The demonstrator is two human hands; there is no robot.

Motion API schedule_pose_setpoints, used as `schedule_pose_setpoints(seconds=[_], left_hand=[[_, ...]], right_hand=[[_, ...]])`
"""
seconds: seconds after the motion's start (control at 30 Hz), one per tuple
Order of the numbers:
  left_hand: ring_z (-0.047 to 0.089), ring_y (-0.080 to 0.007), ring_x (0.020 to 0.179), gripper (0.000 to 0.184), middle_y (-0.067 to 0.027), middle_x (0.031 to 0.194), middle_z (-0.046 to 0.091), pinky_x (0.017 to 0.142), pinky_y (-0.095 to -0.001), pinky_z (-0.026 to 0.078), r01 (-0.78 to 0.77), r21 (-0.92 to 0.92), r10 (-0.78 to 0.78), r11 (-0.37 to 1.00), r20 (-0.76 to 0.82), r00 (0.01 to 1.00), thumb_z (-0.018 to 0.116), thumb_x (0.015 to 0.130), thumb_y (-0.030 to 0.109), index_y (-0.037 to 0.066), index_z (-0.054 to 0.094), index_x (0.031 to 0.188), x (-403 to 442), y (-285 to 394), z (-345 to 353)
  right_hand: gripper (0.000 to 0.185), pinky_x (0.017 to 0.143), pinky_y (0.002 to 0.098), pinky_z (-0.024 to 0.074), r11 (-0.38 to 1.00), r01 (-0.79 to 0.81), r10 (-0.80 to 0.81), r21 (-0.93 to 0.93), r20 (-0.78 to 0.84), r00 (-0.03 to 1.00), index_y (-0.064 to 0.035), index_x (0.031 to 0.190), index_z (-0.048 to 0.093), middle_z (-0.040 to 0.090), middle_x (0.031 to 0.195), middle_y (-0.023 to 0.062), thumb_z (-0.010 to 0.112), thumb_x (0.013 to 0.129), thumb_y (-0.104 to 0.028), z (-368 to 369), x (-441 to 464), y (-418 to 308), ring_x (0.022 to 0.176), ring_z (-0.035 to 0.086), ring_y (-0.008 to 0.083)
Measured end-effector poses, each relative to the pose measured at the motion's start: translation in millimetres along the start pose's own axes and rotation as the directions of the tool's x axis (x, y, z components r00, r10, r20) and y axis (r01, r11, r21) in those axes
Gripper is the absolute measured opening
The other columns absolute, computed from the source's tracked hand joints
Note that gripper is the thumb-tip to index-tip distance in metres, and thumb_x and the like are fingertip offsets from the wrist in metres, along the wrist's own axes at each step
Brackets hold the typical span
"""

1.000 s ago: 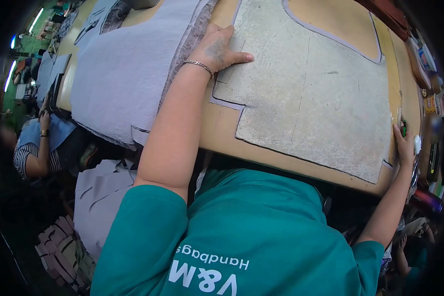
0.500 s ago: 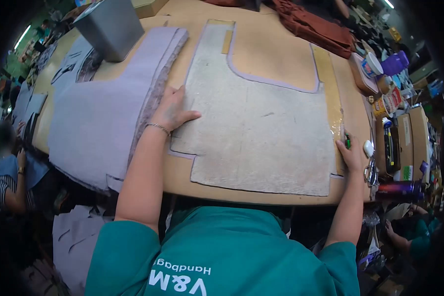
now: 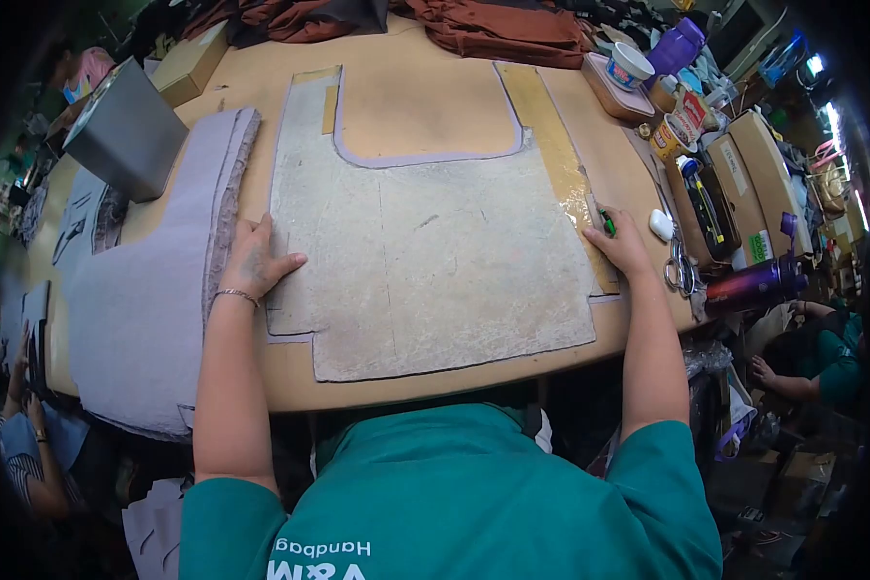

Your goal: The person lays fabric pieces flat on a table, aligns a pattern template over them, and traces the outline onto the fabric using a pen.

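A large grey cardboard pattern (image 3: pixel 445 261) with a U-shaped cutout at its far side lies flat on the table. Yellowish tape runs down its right edge, and a thin lilac margin of sheet shows around its outline. At the left edge rests my left hand (image 3: pixel 254 259), its thumb stretched over the board and its fingers pointing forward. My right hand (image 3: pixel 621 242) is at the taped right edge, closed around a small green pen (image 3: pixel 606 222); its tip is too small to make out. Left of my left hand lies a stack of lilac pieces (image 3: pixel 150 300) with fuzzy edges.
A grey metal block (image 3: pixel 130 130) stands on the lilac pieces, near a cardboard box (image 3: pixel 188 63). Brown fabric (image 3: pixel 498 34) lies at the far edge. On the right are scissors (image 3: pixel 681 266), a white case (image 3: pixel 660 225), a purple bottle (image 3: pixel 756 283) and a tool box (image 3: pixel 706 208). Other people sit on both sides.
My view has turned, so the table and the things on it appear shifted left and slightly rotated. Both hands stay at the pattern's edges, the right still with the green pen.
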State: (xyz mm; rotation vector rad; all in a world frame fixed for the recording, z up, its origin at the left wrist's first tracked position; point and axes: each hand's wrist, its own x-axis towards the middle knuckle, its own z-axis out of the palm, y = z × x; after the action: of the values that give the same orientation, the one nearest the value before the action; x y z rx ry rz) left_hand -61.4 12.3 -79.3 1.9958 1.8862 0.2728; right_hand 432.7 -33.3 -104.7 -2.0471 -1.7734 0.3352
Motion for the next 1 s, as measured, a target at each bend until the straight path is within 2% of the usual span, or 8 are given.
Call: schedule_pose_setpoints(seconds=[0.13,0.2,0.27,0.37,0.5,0.63,0.93,1.0], left_hand=[[0.038,-0.0348,0.107,0.087,-0.0221,0.115,0.037,0.092,-0.0352,0.032,-0.064,0.087,0.062,0.994,0.032,0.998,0.072,0.059,0.032,0.003,0.027,0.127,-4,9,-12],[0.037,-0.0356,0.109,0.091,-0.0217,0.119,0.036,0.092,-0.0362,0.032,-0.159,0.110,0.149,0.981,0.093,0.984,0.072,0.058,0.036,0.007,0.024,0.129,-2,-2,-19],[0.036,-0.0348,0.111,0.093,-0.0208,0.122,0.034,0.092,-0.0361,0.032,-0.335,0.238,0.308,0.912,0.143,0.941,0.072,0.055,0.040,0.008,0.025,0.129,3,-19,-23],[0.037,-0.0324,0.112,0.095,-0.0190,0.122,0.035,0.091,-0.0364,0.035,-0.347,0.292,0.255,0.891,0.312,0.915,0.074,0.051,0.042,0.009,0.028,0.126,-4,-21,-26],[0.040,-0.0329,0.109,0.098,-0.0214,0.121,0.033,0.090,-0.0323,0.036,-0.336,0.319,0.206,0.886,0.377,0.903,0.074,0.049,0.043,0.004,0.028,0.126,-3,-11,-33],[0.042,-0.0324,0.107,0.103,-0.0193,0.120,0.035,0.087,-0.0340,0.039,-0.319,0.395,0.138,0.862,0.421,0.896,0.076,0.045,0.044,0.007,0.027,0.127,-1,-7,-34],[0.041,-0.0301,0.109,0.104,-0.0158,0.123,0.033,0.086,-0.0365,0.040,-0.258,0.465,0.055,0.847,0.406,0.912,0.078,0.044,0.040,0.010,0.026,0.128,-6,-1,-34],[0.040,-0.0309,0.109,0.103,-0.0159,0.123,0.033,0.086,-0.0366,0.040,-0.262,0.426,0.073,0.866,0.410,0.909,0.078,0.044,0.039,0.010,0.026,0.128,-5,-3,-34]], right_hand=[[0.057,0.073,0.0288,0.0412,0.973,-0.052,0.036,0.225,0.072,0.997,0.0017,0.111,0.047,0.051,0.082,0.0099,0.066,0.068,-0.031,-9,-2,-9,0.077,0.051,0.0199],[0.046,0.064,0.0248,0.0404,0.896,-0.252,0.268,0.367,0.008,0.964,0.0015,0.102,0.052,0.051,0.074,0.0045,0.065,0.070,-0.028,-14,-2,-13,0.070,0.048,0.0122],[0.021,0.047,0.0210,0.0309,0.608,-0.169,0.409,0.776,-0.123,0.904,-0.0043,0.081,0.055,0.042,0.063,-0.0036,0.060,0.075,-0.024,-2,5,-8,0.057,0.038,0.0048],[0.028,0.052,0.0224,0.0346,0.227,-0.034,0.439,0.973,-0.071,0.896,-0.0029,0.092,0.055,0.042,0.068,-0.0016,0.045,0.085,-0.028,14,-3,-110,0.058,0.040,0.0087],[0.035,0.057,0.0233,0.0414,0.578,-0.111,-0.126,0.808,0.223,0.967,-0.0048,0.092,0.053,0.049,0.074,0.0027,0.037,0.088,-0.035,83,-50,-227,0.060,0.046,0.0098],[0.012,0.059,0.0214,0.0449,0.419,-0.226,-0.406,0.879,0.404,0.820,-0.0036,0.084,0.049,0.057,0.073,0.0053,0.054,0.082,-0.014,144,-93,-307,0.066,0.055,0.0096],[0.010,0.060,0.0241,0.0430,0.594,0.139,-0.503,0.792,0.231,0.833,-0.0014,0.080,0.050,0.055,0.069,0.0062,0.058,0.077,-0.007,165,-99,-331,0.065,0.053,0.0110],[0.008,0.059,0.0225,0.0428,0.611,0.042,-0.456,0.790,0.309,0.835,-0.0011,0.081,0.050,0.054,0.070,0.0044,0.056,0.078,-0.005,151,-100,-313,0.065,0.052,0.0102]])
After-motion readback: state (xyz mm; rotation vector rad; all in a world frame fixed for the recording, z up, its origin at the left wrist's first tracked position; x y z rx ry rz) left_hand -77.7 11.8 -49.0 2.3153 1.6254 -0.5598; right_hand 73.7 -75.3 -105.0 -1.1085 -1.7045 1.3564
